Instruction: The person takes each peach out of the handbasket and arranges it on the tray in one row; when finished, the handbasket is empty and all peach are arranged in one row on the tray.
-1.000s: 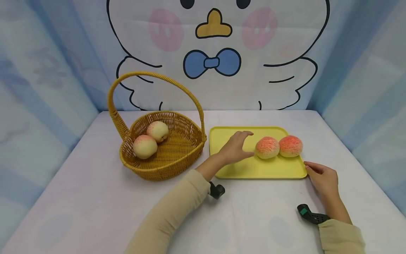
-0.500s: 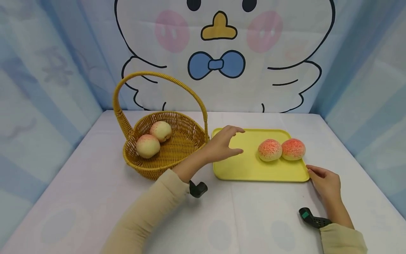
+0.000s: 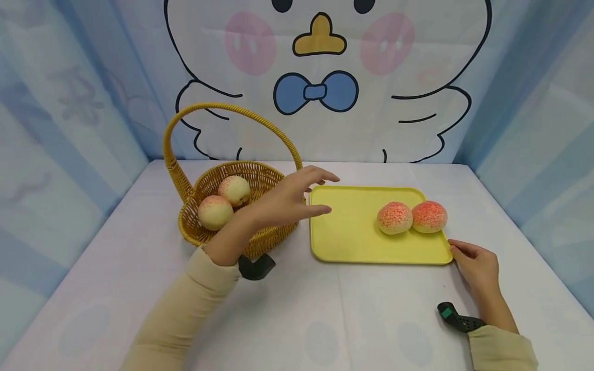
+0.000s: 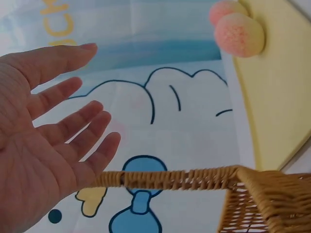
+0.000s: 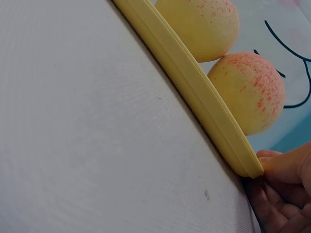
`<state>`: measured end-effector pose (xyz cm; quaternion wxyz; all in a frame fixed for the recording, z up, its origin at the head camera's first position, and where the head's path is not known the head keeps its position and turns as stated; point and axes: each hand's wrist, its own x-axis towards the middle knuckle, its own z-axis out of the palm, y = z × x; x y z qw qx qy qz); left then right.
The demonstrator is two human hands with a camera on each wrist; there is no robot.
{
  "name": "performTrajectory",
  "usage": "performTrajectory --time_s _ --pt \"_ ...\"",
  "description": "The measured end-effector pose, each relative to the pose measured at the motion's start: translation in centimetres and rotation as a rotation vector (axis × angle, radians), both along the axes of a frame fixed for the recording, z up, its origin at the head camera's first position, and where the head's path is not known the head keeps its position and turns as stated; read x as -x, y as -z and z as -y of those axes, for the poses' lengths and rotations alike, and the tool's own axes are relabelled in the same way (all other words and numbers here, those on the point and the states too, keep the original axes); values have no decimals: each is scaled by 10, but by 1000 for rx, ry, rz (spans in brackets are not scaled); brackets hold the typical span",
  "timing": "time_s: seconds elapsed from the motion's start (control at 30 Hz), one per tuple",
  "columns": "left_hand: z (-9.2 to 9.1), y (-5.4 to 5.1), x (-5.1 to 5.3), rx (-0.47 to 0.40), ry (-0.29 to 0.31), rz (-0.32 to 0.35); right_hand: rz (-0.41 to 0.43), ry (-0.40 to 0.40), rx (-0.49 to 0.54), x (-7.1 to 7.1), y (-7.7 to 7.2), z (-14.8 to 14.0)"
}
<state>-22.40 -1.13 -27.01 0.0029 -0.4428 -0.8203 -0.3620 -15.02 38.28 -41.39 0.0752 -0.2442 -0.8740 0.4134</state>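
My left hand [image 3: 278,202] hovers over the right side of the wicker basket [image 3: 266,246], fingers and thumb spread apart with nothing between them. In the left wrist view its palm and loosely bent fingers [image 4: 85,119] show beside the basket's handle [image 4: 165,179]. Two peaches, one in front [image 3: 215,212] and one behind [image 3: 234,189], lie in the basket's left part. My right hand [image 3: 478,265] pinches the front right corner of the yellow tray [image 3: 345,234]; the right wrist view shows thumb and fingers at that corner. Two redder peaches, left [image 3: 394,218] and right [image 3: 429,216], touch on the tray's right side.
The basket's tall handle [image 3: 232,108] arches above it. Basket and tray stand side by side on a white-covered table [image 3: 343,319], in front of a cartoon-printed cloth backdrop [image 3: 315,134]. Black wrist devices are worn on the left [image 3: 256,267] and right [image 3: 459,320] arms.
My left hand has drawn back leftward from beside the tray's peaches to over the basket, staying spread and holding nothing. My right hand keeps its pinch on the tray corner.
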Motion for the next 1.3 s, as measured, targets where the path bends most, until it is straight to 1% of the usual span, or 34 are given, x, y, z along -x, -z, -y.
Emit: performTrajectory --time_s 0.17,0.2,0.3,0.43,0.53,0.67,0.83,0.9,0.93,0.97,1.1,1.13,1.17,1.2,1.3 --pt "21 -14 2 -48 -23 -50 13 11 10 0 -1 0" --pt "26 -17 3 -53 -27 -51 16 12 10 0 0 0" --pt "38 -25 5 -75 -37 -37 14 12 8 0 0 0" --pt "54 -32 8 -131 -80 -4 8 10 0 0 1 -1" --pt "66 -35 9 -188 -114 11 7 11 -2 0 1 -1" --pt "79 -37 13 -254 -141 24 6 14 0 0 1 -1" --pt "91 -33 23 -294 -199 77 5 17 -8 0 1 -2" --pt "94 -29 29 -298 -220 111 7 16 -12 0 1 -2" --pt "94 -28 29 -295 -232 131 10 16 -14 0 1 -2" --pt "95 -26 31 -293 -245 150 10 16 -15 0 1 -2" --pt "98 -17 41 -284 -292 200 17 15 -14 1 2 -2" --pt "99 -15 43 -282 -305 207 19 16 -12 1 2 -2" --pt "101 -12 48 -286 -317 210 21 14 -12 1 2 -2" --pt "102 -10 51 -286 -330 208 24 15 -10 1 2 -2" --pt "104 -6 59 -288 -389 213 29 16 -14 2 2 -1"
